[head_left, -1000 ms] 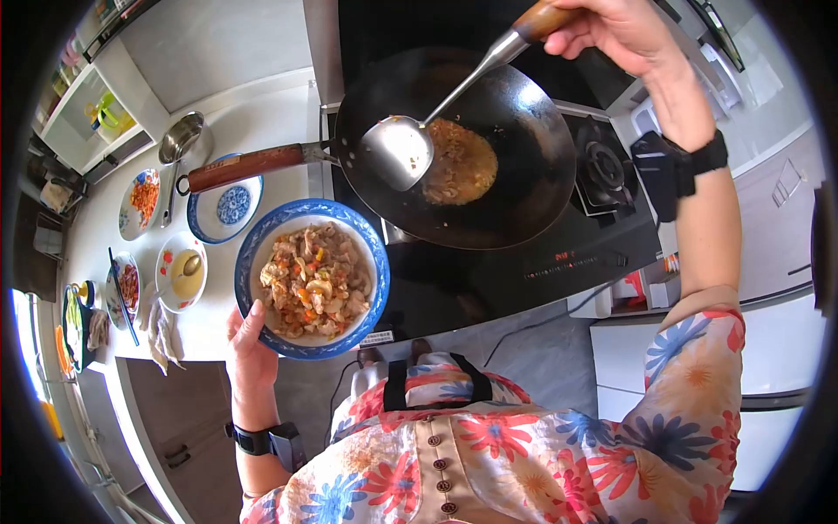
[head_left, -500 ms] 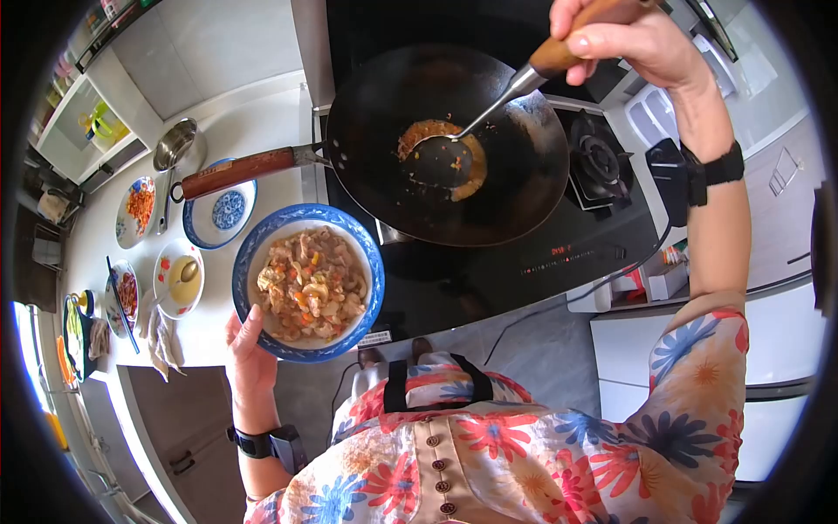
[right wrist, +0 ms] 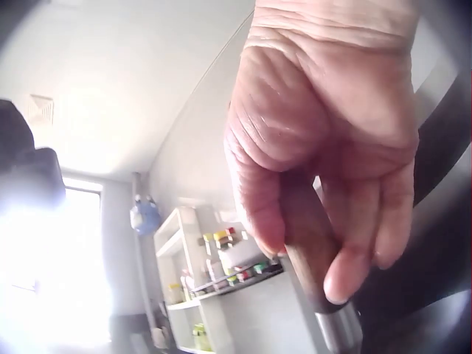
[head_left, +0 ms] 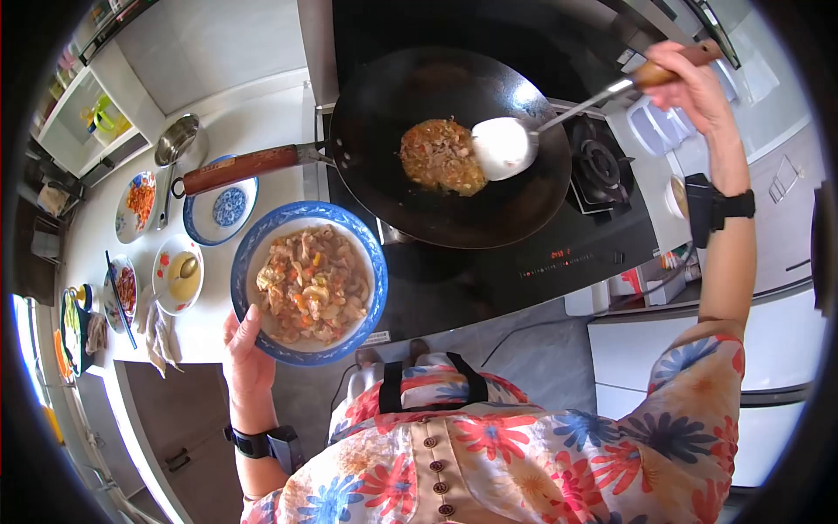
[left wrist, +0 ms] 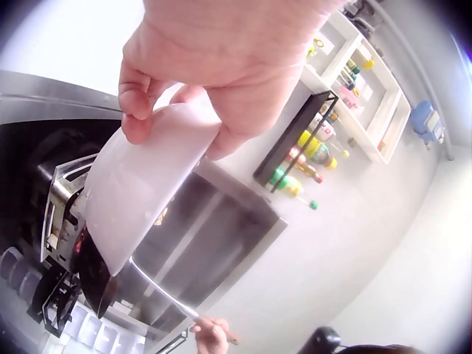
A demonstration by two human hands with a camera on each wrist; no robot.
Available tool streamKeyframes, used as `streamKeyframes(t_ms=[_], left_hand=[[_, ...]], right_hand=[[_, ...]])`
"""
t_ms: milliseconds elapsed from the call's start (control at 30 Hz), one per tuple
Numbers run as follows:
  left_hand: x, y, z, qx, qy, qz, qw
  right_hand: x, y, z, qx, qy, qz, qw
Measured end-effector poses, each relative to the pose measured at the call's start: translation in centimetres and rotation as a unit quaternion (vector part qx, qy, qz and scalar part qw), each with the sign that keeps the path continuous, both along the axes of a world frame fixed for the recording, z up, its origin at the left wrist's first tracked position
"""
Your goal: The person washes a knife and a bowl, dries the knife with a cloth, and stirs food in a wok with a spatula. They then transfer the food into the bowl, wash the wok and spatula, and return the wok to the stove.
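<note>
My left hand (head_left: 250, 354) grips a deep white bowl (head_left: 377, 262) with a blue patterned rim, thumb over the edge, fingers beneath. Inside it lies cooked sliced meat (head_left: 310, 284) with bits of carrot and pepper. In the left wrist view the fingers curl against the underside of the bowl (left wrist: 147, 177). My right hand (head_left: 694, 87) holds a steel wok spatula (head_left: 506, 148) by its wooden handle; the right wrist view shows thumb and fingers around that handle (right wrist: 313, 265). Its shiny head is in the black wok (head_left: 515, 205), just right of a patch of meat in sauce (head_left: 443, 157).
The wok's wooden handle (head_left: 240, 170) points left over the counter. There stand an empty blue-patterned plate (head_left: 199, 210), a steel pot (head_left: 181, 140), a dish of chopped carrot (head_left: 140, 206), a bowl of yellowish liquid (head_left: 182, 275) and a cloth (head_left: 161, 336). A bare burner (head_left: 602, 166) sits right of the wok.
The spatula went from above the wok's left side down into the food, then across to its right. The food is gathered in a patch again. The left hand and bowl have barely moved.
</note>
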State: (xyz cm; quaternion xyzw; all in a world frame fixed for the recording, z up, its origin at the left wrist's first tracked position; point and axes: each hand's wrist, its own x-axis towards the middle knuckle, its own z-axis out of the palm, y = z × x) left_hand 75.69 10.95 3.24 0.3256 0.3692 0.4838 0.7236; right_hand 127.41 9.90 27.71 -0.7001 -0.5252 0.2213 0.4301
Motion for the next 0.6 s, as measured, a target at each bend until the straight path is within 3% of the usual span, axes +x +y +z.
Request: streamKeyframes(t_ms=[133,200,333,367,467,600], left_hand=[[0.0,0.0,0.5,0.001,-0.002,0.001,1.0],[0.1,0.0,0.4,-0.004,-0.007,0.011,1.0],[0.2,0.0,0.4,-0.008,-0.011,0.021,1.0],[0.2,0.0,0.5,-0.001,-0.008,0.02,1.0],[0.8,0.4,1.6,0.006,-0.005,0.017,1.0],[1.4,1.1,2.2,0.015,-0.022,0.01,1.0]], right_hand=[[5.1,-2.3,0.2,-0.025,0.004,-0.068,0.997],[6.3,-3.0,-3.2,-0.025,0.083,-0.109,0.99],[2.6,-3.6,-15.3,0.016,0.336,-0.054,0.94],[0.6,-3.6,-16.9,0.034,0.352,-0.084,0.932],[-3.2,-3.6,-18.5,0.073,0.429,-0.142,0.889],[-4.3,-4.5,-18.6,0.096,0.468,-0.149,0.866]])
